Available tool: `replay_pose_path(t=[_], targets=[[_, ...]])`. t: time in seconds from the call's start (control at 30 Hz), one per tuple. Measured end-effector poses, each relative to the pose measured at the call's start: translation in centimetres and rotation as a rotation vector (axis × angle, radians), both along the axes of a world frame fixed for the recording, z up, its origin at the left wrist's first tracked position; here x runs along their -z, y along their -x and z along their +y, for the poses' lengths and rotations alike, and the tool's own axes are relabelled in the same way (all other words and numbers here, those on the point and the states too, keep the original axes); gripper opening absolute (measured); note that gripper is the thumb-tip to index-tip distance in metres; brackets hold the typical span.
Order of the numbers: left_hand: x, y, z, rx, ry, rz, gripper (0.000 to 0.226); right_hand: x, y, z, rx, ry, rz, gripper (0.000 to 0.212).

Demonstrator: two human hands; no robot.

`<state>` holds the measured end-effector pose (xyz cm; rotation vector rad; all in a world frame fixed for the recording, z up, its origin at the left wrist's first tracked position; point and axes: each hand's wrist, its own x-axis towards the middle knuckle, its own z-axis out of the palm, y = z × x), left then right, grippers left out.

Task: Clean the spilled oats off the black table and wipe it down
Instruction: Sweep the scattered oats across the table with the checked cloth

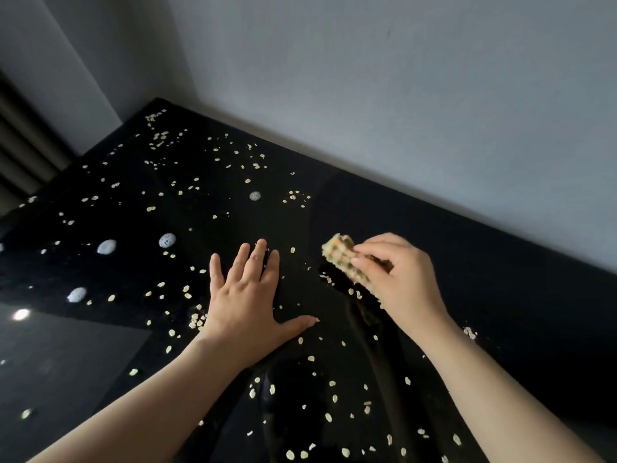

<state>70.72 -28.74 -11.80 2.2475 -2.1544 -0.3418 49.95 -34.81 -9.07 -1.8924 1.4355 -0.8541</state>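
Pale oat flakes (pixel 159 138) lie scattered over the glossy black table (pixel 500 295), thick at the far left corner and along the near edge (pixel 334 416). My left hand (pixel 248 295) lies flat on the table, fingers straight and spread. My right hand (pixel 397 279) grips a folded checked cloth (pixel 340 255), yellowish with darker squares, held against the table just right of the left hand. A few flakes sit beside the cloth's lower edge.
Several whitish foamy blobs (pixel 107 246) dot the left part of the table. A grey wall (pixel 400 95) runs along the table's far edge. A curtain or blind (pixel 23 145) hangs at the far left. The table's right side (pixel 534 345) holds few flakes.
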Motion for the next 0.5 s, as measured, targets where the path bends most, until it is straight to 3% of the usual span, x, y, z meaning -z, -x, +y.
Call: replay_pose_path(t=[0.5], targets=[[-1.7,-4.3,0.7,-0.063,0.027,0.048,0.124,0.1,-0.1,-2.5,0.115,0.062,0.071,0.014]])
